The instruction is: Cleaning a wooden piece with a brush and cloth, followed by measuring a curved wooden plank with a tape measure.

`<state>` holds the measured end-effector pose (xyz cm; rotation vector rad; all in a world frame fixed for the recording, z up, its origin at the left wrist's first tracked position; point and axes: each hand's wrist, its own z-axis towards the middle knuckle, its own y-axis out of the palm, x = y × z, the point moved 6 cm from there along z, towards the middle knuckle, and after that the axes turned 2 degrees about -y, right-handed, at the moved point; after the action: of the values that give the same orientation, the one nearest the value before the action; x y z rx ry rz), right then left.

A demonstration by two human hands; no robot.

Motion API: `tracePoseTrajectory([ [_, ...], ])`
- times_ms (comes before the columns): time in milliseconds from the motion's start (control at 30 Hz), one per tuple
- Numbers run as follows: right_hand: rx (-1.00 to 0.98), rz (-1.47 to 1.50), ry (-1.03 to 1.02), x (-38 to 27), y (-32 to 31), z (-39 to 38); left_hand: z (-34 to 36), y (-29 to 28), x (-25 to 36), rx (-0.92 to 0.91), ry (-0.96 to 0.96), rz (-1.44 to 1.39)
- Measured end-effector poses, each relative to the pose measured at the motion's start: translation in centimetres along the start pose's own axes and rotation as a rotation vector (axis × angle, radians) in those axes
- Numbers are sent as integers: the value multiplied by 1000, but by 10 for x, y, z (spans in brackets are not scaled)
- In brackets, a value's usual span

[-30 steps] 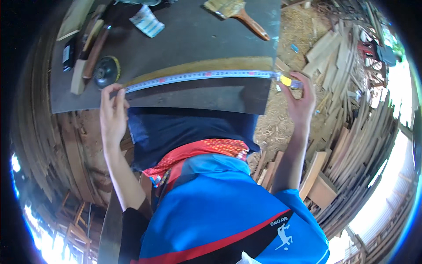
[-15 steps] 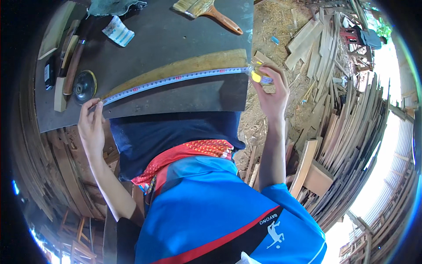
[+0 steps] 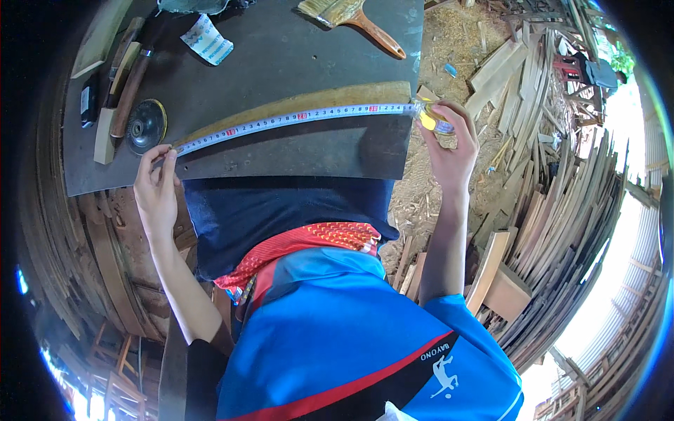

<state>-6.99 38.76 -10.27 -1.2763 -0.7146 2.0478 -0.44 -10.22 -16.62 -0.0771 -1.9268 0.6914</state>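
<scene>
A long, slightly curved wooden piece (image 3: 337, 97) lies across the dark tabletop. Along its near edge stretches the white blade of a tape measure (image 3: 302, 118). My left hand (image 3: 156, 193) pinches the blade's end between thumb and fingertips at the wood's narrow left tip. Beyond the wide right end, past the table's edge, my right hand (image 3: 455, 158) grips the yellow and clear tape case, partly covered by the fingers. A round dark disc (image 3: 146, 127) with a yellowish rim rests just beyond my left hand.
Wooden-handled tools (image 3: 130, 91) and a small black box (image 3: 88, 105) lie at the table's left. Farther back are a paintbrush (image 3: 358, 24), a crumpled printed wrapper (image 3: 207, 40) and a grey cloth (image 3: 189, 5). Stacked planks (image 3: 562, 210) and a seated person (image 3: 597, 72) are to the right.
The whole view has shifted a little, so the table and both hands appear farther right. Both hands keep their holds, and the tape stays stretched along the wood.
</scene>
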Motion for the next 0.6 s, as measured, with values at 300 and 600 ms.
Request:
tracePoseTrajectory([
  [300, -1, 5, 29, 0, 0, -3, -1, 0, 3, 4, 85, 22],
  [600, -6, -11, 18, -3, 1, -1, -2, -1, 2, 9, 29, 26],
])
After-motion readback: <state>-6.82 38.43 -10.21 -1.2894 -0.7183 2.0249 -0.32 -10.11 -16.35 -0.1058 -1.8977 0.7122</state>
